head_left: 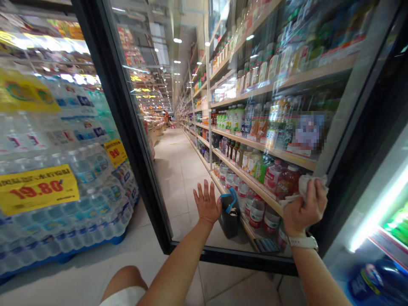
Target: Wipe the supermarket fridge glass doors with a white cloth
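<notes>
An open glass fridge door (178,127) with a black frame stands in front of me. My left hand (206,203) lies flat against the glass with its fingers spread. My right hand (304,210) is closed on a crumpled white cloth (304,182) and presses it to the glass near the door's right edge. A white watch (303,242) sits on my right wrist. Through the glass I see a dark bucket with a blue handle (230,214) on the floor.
Stacked packs of water bottles (63,178) with yellow price signs fill the left. Shelves of drink bottles (255,161) line the aisle behind the glass. The lit fridge interior (382,221) is at the right. My knee (123,282) shows at the bottom.
</notes>
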`<move>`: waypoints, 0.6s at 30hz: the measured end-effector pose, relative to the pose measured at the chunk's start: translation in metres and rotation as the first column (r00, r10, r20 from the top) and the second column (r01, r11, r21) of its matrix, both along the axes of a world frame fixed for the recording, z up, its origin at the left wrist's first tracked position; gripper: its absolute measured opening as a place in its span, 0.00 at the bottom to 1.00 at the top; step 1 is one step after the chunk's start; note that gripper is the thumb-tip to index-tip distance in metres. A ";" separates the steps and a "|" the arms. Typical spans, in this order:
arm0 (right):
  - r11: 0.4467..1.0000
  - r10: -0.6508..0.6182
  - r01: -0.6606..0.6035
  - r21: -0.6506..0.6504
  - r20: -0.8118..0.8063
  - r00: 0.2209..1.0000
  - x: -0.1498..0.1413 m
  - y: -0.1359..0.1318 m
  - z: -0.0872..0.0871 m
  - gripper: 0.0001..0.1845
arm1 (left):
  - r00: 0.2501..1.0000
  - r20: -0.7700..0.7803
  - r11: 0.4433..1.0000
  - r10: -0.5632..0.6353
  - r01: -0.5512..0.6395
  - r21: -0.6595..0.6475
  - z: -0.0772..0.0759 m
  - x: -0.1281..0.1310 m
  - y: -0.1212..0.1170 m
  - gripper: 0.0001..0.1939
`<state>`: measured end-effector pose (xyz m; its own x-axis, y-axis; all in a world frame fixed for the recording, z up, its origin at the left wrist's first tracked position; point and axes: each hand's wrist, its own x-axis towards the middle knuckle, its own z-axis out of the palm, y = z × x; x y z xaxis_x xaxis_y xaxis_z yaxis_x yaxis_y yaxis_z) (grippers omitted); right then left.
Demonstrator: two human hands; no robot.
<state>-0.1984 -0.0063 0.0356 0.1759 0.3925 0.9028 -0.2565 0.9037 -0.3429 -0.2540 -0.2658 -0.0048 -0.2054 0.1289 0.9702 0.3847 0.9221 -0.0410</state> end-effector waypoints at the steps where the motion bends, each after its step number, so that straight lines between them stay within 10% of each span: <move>1: 1.000 0.011 -0.011 0.006 0.018 1.000 0.000 -0.003 -0.001 0.31 | 1.000 0.004 1.000 -0.003 0.003 0.003 -0.001 0.000 0.000 0.38; 10: 0.930 0.166 -0.229 0.286 0.228 0.960 -0.001 -0.054 -0.029 0.29 | 0.999 0.031 1.000 0.018 -0.018 0.002 -0.003 -0.003 -0.001 0.37; 18: 0.615 0.204 -0.523 0.590 0.521 0.829 0.001 -0.101 -0.092 0.27 | 0.999 -0.032 1.000 0.019 -0.019 -0.007 0.003 0.001 0.000 0.37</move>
<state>-0.1973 -0.1072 -0.0568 -0.2401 -0.4098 0.8800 -0.6164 0.7647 0.1880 -0.2533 -0.2661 -0.0019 -0.1766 0.1321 0.9754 0.3656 0.9289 -0.0596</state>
